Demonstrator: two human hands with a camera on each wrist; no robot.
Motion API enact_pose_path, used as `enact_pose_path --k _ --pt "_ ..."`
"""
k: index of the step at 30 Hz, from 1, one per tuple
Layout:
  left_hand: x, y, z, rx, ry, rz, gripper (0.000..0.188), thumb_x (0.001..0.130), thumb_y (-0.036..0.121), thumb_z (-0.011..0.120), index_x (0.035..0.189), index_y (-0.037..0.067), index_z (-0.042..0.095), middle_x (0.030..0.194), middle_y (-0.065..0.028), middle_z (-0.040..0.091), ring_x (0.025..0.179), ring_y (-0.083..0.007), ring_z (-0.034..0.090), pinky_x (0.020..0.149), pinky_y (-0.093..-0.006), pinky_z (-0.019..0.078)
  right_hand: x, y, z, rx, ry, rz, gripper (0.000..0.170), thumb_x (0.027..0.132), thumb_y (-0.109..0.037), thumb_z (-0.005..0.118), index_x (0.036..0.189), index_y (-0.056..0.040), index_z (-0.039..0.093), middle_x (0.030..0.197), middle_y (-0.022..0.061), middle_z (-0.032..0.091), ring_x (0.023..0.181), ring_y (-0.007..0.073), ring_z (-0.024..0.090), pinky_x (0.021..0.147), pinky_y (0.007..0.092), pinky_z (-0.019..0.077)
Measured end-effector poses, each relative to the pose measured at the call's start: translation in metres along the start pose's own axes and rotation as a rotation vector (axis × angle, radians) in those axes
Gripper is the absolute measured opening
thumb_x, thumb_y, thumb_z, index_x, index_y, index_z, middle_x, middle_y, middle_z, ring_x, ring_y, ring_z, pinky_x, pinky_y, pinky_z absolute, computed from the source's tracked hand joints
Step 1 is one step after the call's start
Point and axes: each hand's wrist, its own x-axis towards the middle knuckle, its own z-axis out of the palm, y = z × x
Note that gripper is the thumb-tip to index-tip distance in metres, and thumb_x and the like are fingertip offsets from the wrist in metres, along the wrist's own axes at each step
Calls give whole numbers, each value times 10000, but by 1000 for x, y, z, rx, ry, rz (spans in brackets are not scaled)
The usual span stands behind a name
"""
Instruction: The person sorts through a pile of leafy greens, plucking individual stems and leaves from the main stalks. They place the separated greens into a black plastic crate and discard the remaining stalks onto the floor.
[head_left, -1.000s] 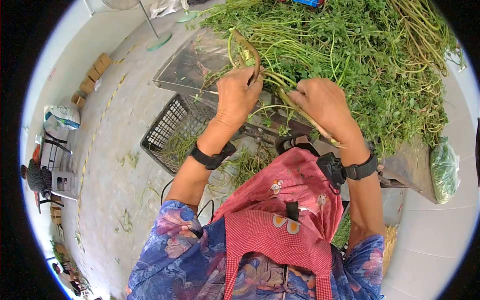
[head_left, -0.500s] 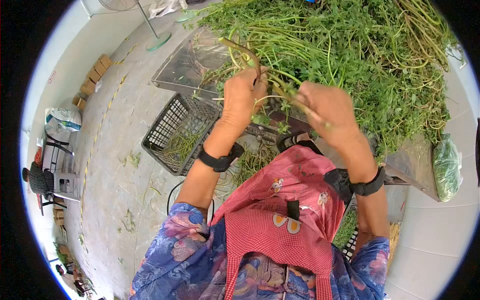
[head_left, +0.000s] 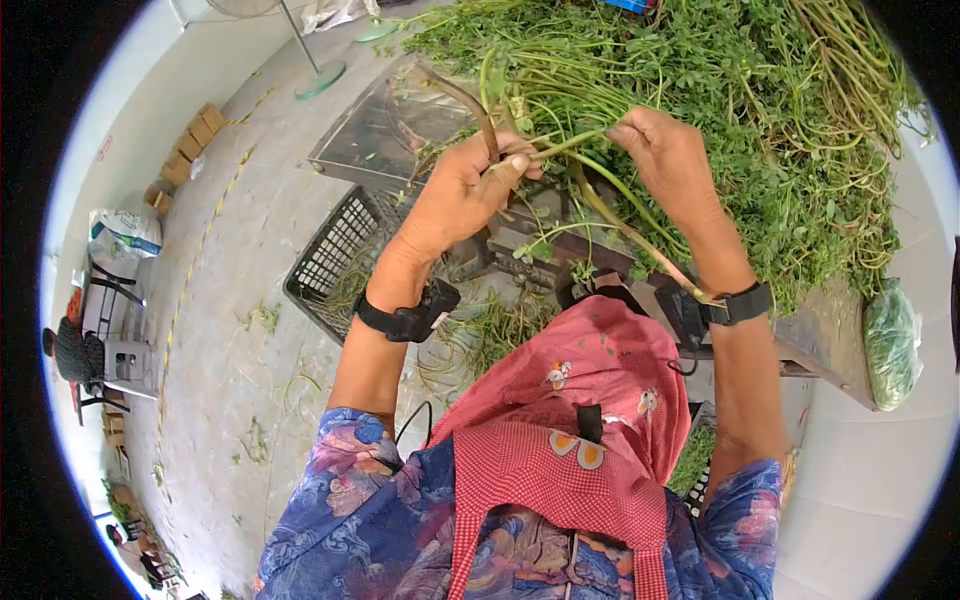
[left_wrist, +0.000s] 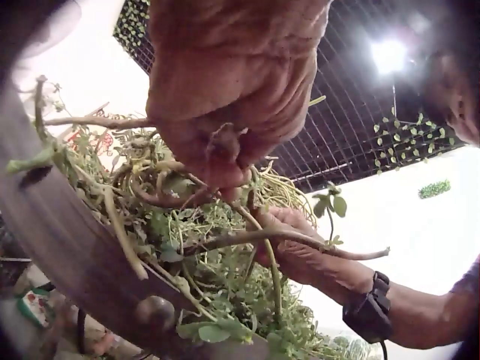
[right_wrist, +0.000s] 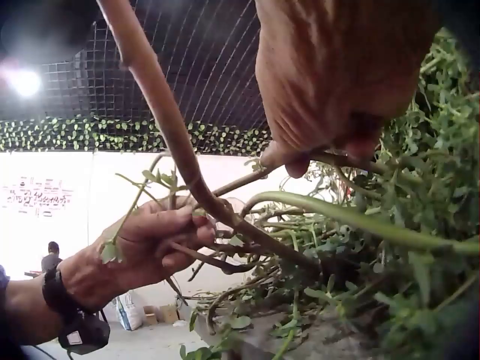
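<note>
My left hand (head_left: 462, 195) grips a small bunch of plant stems, its thumb laid along them. A thick brown stem (head_left: 462, 98) curves up out of that grip. My right hand (head_left: 668, 165) pinches a green stem (head_left: 575, 143) that runs across from the left hand. Below it a longer pale stem (head_left: 640, 242) slants down to the right wrist. Behind both hands lies a large heap of leafy green plants (head_left: 740, 120). In the left wrist view, tangled stems (left_wrist: 277, 238) hang beneath the left hand, partly covering the right one.
The heap lies on a metal-topped table (head_left: 350, 145). On the floor to the left stands a black plastic crate (head_left: 330, 255) with stems inside, and loose cuttings (head_left: 495, 335) lie beside it. A filled green bag (head_left: 890, 345) is at the table's right corner.
My right hand first pulled back towards my body, then moved forward to the green stem. The thick brown stem in the left hand has shifted and tilted left.
</note>
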Motion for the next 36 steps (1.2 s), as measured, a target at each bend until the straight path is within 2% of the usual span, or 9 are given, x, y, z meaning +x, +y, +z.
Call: enact_pose_path --k 12,22,24,26,28,30,32,34,36 --pt "4 10 -3 -458 -172 -206 176 900 170 559 980 18 593 857 -67 645 602 -76 515 511 -212 419 -8 -2 16 168 -24 95 210 816 -205 609 737 -11 594 616 165 545 551 344 521 522 393 417" --pt "20 -45 34 500 258 47 148 900 141 521 906 7 582 753 -103 641 669 -154 594 627 -296 466 -29 -55 -27 -266 -306 41 229 821 -229 587 764 -12 542 684 184 582 658 397 574 578 472 449" --pt "22 -40 18 415 353 9 162 905 137 513 913 -12 574 797 -94 646 680 -176 607 647 -320 485 -37 -53 -40 -233 -363 15 206 839 -207 575 777 -14 537 679 176 564 650 386 561 564 440 445" --pt "27 -36 -12 -210 309 -378 188 903 140 516 936 -40 560 879 -91 648 694 -206 611 673 -346 501 -49 -39 -57 -37 -126 11 170 856 -179 564 805 -18 541 677 164 534 631 368 531 558 402 431" --pt "22 -29 -13 -139 206 -388 258 894 150 538 1031 -69 543 961 -106 635 794 -216 610 751 -338 491 -55 -33 -69 -18 -88 51 132 862 -154 564 842 -24 556 688 151 515 616 330 515 558 371 419" --pt "13 -17 -6 142 74 -91 336 869 148 574 1133 -54 522 1010 -122 625 886 -197 593 819 -318 462 -63 -37 -77 -3 -48 193 128 849 -149 582 860 -22 577 700 149 534 608 305 531 565 362 422" --pt "4 6 -7 514 86 -124 420 838 117 604 1211 -37 488 1039 -129 613 961 -206 573 867 -308 428 -76 -36 -80 -22 -41 224 112 832 -129 601 878 -27 599 715 141 556 612 286 550 568 345 431" --pt "-5 27 -5 1168 477 418 334 771 76 626 1095 20 567 976 -140 604 817 -247 574 721 -313 457 -93 -32 -79 11 14 286 124 811 -112 620 905 -31 617 716 127 569 619 283 560 572 336 442" --pt "-24 57 -3 888 462 383 280 761 69 630 1034 22 589 942 -125 616 794 -239 580 697 -310 456 -109 -26 -77 22 77 238 138 796 -97 632 920 -37 623 720 121 577 620 279 566 575 330 446"
